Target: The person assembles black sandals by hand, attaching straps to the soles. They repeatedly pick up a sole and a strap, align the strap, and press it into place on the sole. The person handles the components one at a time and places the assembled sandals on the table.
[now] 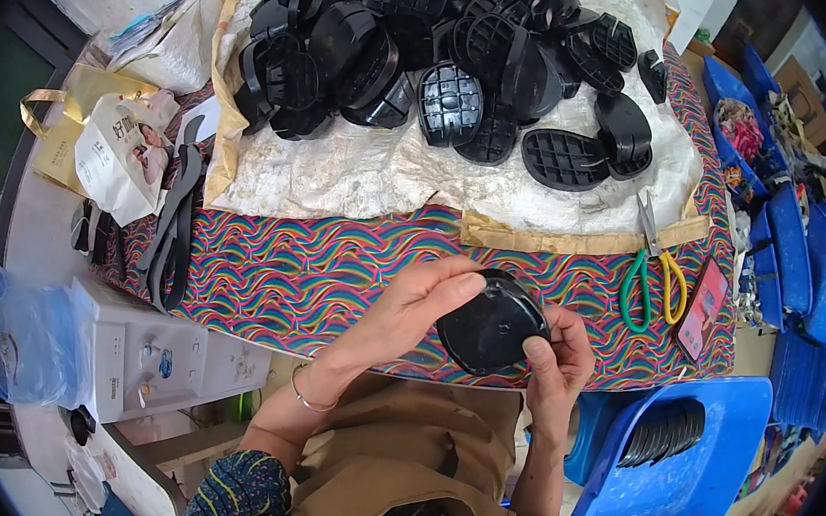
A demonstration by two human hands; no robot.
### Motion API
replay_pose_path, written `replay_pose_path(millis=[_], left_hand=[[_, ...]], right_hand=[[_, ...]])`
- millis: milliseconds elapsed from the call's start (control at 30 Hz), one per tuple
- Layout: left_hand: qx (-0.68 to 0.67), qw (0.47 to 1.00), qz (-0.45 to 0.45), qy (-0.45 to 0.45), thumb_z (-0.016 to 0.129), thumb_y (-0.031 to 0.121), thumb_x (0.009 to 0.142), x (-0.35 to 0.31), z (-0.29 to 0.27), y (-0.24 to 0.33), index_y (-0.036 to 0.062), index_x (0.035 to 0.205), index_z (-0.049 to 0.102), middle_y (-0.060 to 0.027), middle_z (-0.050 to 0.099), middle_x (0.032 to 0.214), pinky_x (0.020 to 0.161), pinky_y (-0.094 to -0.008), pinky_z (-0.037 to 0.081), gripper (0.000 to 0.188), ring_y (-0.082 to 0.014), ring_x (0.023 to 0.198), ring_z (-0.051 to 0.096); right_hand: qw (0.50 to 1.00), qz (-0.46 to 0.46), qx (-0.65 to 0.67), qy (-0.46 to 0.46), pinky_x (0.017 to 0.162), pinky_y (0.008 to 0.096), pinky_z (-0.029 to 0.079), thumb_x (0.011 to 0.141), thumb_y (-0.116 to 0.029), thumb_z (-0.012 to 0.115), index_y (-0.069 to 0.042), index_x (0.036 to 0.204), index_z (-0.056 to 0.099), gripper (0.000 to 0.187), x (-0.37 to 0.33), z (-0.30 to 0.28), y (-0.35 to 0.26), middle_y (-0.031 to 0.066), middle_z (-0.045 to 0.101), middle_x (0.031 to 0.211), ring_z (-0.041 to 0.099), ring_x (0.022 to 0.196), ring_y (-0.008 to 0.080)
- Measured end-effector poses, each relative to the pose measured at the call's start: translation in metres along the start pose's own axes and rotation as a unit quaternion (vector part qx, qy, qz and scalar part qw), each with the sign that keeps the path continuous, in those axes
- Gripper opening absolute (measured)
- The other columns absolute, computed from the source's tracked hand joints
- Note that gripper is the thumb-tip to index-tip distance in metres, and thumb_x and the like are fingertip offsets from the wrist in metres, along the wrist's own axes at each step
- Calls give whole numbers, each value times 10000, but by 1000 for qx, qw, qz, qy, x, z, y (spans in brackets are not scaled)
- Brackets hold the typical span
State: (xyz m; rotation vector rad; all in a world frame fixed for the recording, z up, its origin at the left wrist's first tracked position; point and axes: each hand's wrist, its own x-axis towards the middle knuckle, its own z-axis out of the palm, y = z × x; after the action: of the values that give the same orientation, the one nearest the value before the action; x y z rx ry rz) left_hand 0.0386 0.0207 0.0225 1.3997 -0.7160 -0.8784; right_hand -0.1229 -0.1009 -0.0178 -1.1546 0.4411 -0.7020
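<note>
Close to the table's front edge, a smooth black rounded moulded piece [487, 328], like a shoe heel part, is held between both hands. My left hand [427, 301] grips its upper left rim, thumb over the top. My right hand [560, 355] pinches its lower right edge between thumb and fingers. Beyond them, a heap of similar black pieces [451, 105] lies on a white woven sack [326, 182]; several show a gridded hollow side. What the fingers do behind the held piece is hidden.
Green-and-yellow-handled scissors [672, 288] and a phone [702, 310] lie to the right on the patterned tablecloth [275, 266]. A blue tub [696, 460] at lower right holds a row of black pieces [663, 431]. Grey strips [176, 226] and paper bags [119, 152] are left.
</note>
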Motion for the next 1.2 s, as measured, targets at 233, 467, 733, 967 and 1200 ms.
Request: replay_pose_path(millis=[233,467,733,967,1200], left_hand=[[6,998,38,-52,519,237,1016,-1,-5,-8,-16,1152,615,-13,609,921,801,-249,454,303,-91,895,553],[-16,998,-45,-39,545,230,1006,6,2,1,-3,1114,629,8,617,901,772,-234,461,271,-58,853,563],[-76,996,-28,-27,613,251,972,10,6,0,-8,972,659,18,605,809,663,-227,449,263,-39,765,548],[-41,998,-28,36,697,249,905,16,12,-10,-6,907,691,5,629,783,658,-218,445,255,-38,748,561],[-69,995,-59,36,631,148,930,13,9,-16,-14,1063,678,-40,673,976,771,-247,498,215,-91,870,621]], right_hand=[[1000,20,20,-12,675,200,428,885,-117,701,2,1041,592,224,5,-5,0,1,614,871,536,753,57],[998,21,-19,-54,722,221,449,875,-50,689,9,1046,599,202,7,-5,-2,15,630,882,559,787,71],[996,52,5,-69,766,228,461,880,-10,669,12,1045,602,180,9,-7,-4,25,638,908,577,821,76],[991,63,63,-96,794,246,485,888,-16,665,19,1101,590,228,13,-10,5,51,650,966,603,864,100],[994,75,12,-75,801,246,475,936,-171,646,35,1120,607,280,17,-13,9,43,667,979,607,872,95]])
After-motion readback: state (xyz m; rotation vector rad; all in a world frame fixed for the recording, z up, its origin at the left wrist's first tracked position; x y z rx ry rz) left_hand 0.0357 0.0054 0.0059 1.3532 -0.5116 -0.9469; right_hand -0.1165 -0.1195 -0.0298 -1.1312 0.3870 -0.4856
